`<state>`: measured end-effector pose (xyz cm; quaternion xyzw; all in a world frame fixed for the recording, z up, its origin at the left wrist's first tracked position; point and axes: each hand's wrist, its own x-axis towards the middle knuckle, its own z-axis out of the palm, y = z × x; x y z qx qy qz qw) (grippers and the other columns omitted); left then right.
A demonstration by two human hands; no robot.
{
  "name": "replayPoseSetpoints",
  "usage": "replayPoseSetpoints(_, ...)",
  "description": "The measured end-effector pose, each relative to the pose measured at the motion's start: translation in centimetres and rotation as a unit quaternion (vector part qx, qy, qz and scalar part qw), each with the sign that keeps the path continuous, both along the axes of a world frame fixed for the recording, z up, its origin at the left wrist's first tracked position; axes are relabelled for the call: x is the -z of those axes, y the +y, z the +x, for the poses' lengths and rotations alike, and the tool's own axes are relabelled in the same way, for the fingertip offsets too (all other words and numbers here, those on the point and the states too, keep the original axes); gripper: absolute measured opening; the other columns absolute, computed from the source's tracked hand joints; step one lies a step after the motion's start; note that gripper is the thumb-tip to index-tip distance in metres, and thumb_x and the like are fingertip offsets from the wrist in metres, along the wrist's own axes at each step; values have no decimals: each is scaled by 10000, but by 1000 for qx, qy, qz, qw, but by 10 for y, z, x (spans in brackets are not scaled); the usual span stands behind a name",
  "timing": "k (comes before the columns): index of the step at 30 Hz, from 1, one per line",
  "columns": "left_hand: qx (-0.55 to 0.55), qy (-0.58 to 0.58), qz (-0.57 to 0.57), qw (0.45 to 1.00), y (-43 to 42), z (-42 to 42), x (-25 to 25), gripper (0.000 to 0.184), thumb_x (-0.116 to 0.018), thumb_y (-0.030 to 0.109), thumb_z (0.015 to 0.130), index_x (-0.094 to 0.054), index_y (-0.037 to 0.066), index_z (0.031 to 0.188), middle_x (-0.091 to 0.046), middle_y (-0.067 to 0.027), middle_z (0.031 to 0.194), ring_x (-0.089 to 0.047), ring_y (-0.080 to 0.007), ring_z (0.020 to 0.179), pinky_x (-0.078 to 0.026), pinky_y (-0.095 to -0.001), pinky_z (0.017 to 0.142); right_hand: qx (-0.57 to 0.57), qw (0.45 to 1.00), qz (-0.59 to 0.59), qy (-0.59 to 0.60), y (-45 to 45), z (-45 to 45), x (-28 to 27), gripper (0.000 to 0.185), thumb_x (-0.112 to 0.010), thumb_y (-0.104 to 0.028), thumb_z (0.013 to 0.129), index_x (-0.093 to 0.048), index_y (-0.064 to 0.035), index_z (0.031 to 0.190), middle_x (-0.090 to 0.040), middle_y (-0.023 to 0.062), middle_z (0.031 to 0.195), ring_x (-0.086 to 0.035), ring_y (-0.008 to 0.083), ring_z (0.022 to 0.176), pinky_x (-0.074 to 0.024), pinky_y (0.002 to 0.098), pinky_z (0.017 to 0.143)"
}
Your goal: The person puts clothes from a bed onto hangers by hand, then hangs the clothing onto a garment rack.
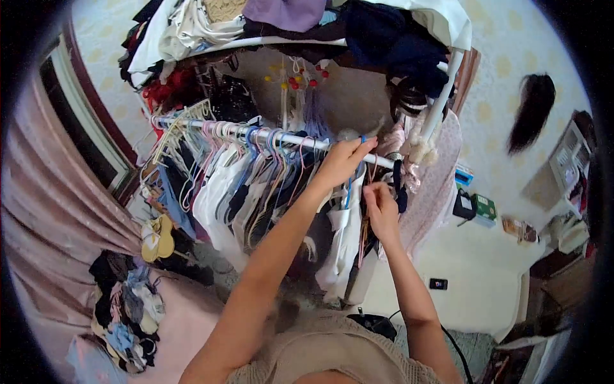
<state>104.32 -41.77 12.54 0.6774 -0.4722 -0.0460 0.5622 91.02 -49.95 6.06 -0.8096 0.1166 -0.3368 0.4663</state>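
Note:
A white clothes rail [307, 141] crosses the view, hung with several garments on hangers. My left hand [342, 163] is at the rail's right part, its fingers closed around the top of a blue hanger [349, 193]. From that hanger a white garment [345, 243] hangs down. Just right of it and lower, my right hand [382, 208] has its fingers curled together beside brownish hangers [364, 230]. Whatever is between those fingers is too small to make out. White shirts [220, 185] and darker clothes hang farther left.
Folded clothes [288, 13] lie on the rack's top. A pale pink curtain [64, 192] hangs at left, near a heap of clothes [128, 313] on a pink surface. On the cream table [409, 288] at right lie a phone [438, 283] and a green box [484, 207].

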Motion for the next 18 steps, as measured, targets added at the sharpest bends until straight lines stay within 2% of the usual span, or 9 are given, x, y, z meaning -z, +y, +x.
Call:
replayPoseSetpoints(1,9,-43,-36,998,1,1,-2,376,-453,321,904,-583,9,1070,-637,-150,934,-609,-228,870,-445,-291,769,-48,996,70,15,10,3,-4,236,-540,-245,854,-490,-19,898,-526,89,642,-485,157,537,-412,298,536)
replayPoseSetpoints(2,20,-42,-35,998,2,5,-4,376,-453,321,904,-583,9,1070,-637,-150,934,-609,-228,870,-445,-291,769,-41,997,56,19,15,9,5,277,-555,-264,839,-474,-20,942,-526,88,637,-499,174,541,-417,306,542)
replayPoseSetpoints(4,-25,-126,116,985,3,18,-7,365,-474,340,887,-626,12,939,-613,-175,781,-592,-318,778,-444,-330,690,-10,999,26,37,19,17,17,301,-575,-254,813,-468,-22,974,-550,100,643,-543,215,554,-429,330,542)
replayPoseSetpoints(5,-50,-236,101,965,2,26,-1,401,-479,387,870,-624,22,791,-565,-189,675,-557,-365,708,-434,-375,632,2,999,26,36,18,20,26,301,-575,-254,813,-468,-22,974,-550,100,643,-543,215,554,-429,330,542)
replayPoseSetpoints(8,-81,-305,157,936,6,30,1,445,-484,437,850,-603,27,724,-582,-188,681,-566,-362,704,-441,-400,642,61,995,-33,69,23,17,43,304,-582,-239,794,-477,-23,982,-577,115,658,-579,261,580,-440,358,540)
replayPoseSetpoints(10,-58,-270,180,944,9,33,-6,492,-511,529,795,-618,51,743,-595,-186,696,-577,-364,726,-446,-414,664,76,991,-55,95,30,12,38,293,-581,-200,816,-457,-8,998,-555,77,641,-543,158,511,-409,285,484)
replayPoseSetpoints(12,-52,-292,232,926,11,37,-11,548,-544,589,736,-620,46,737,-604,-184,701,-586,-366,741,-450,-415,692,94,986,-73,117,38,5,30,324,-584,-238,811,-465,-8,1005,-561,81,649,-554,179,536,-419,301,502)
replayPoseSetpoints(13,-42,-272,281,919,10,39,-15,553,-592,591,691,-615,57,830,-617,-167,768,-589,-353,791,-451,-421,713,104,981,-94,136,41,3,24,357,-586,-275,807,-472,-7,1012,-567,84,656,-565,199,561,-428,316,520)
replayPoseSetpoints(18,-89,-379,56,919,11,39,14,502,-662,471,673,-542,78,962,-611,-110,873,-584,-303,835,-439,-388,710,139,977,-118,113,59,7,29,474,-603,-330,769,-465,-29,1109,-606,144,783,-604,298,690,-471,375,607)
